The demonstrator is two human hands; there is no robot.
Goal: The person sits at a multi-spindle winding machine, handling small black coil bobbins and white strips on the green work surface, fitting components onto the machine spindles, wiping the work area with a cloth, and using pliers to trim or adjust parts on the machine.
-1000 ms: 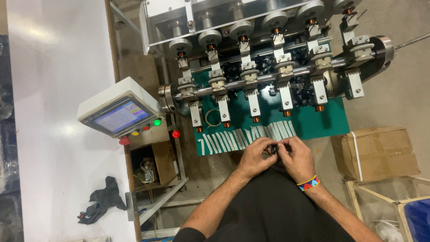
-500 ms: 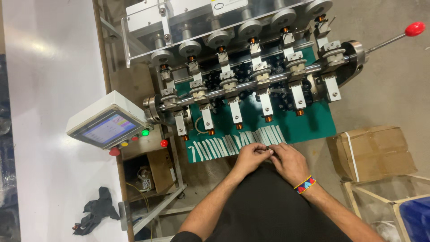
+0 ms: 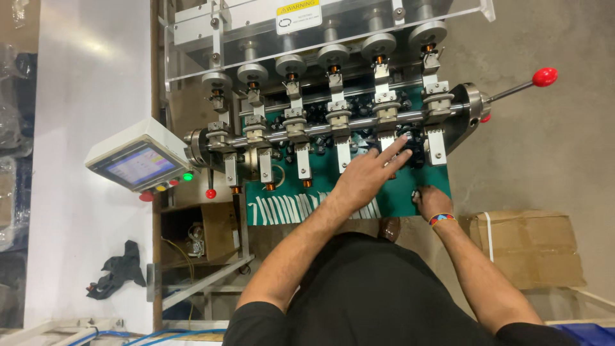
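Note:
My left hand [image 3: 370, 172] stretches forward over the green mat [image 3: 410, 192] of a multi-spindle winding machine [image 3: 333, 115]. Its fingers are spread, and the fingertips touch small black parts [image 3: 415, 142] lying below the fifth spindle holder [image 3: 385, 106]. My right hand [image 3: 430, 200], with a beaded wristband [image 3: 441, 219], rests knuckles-up on the mat's front right edge. Its fingers are curled under, so I cannot see whether they hold anything. A row of white strips [image 3: 282, 209] lies along the mat's front edge, left of my left forearm.
A lever with a red knob [image 3: 544, 77] sticks out to the machine's right. A tilted touchscreen panel [image 3: 133, 164] with coloured buttons stands at the left. Below it is an open cardboard box [image 3: 211, 230]. A closed carton [image 3: 528, 250] sits at my right, and a black glove [image 3: 118, 270] lies on the white surface.
My hands were together at the mat's front edge. They have parted: the left has reached forward to the black parts, while the right stays at the front right edge. The view has shifted.

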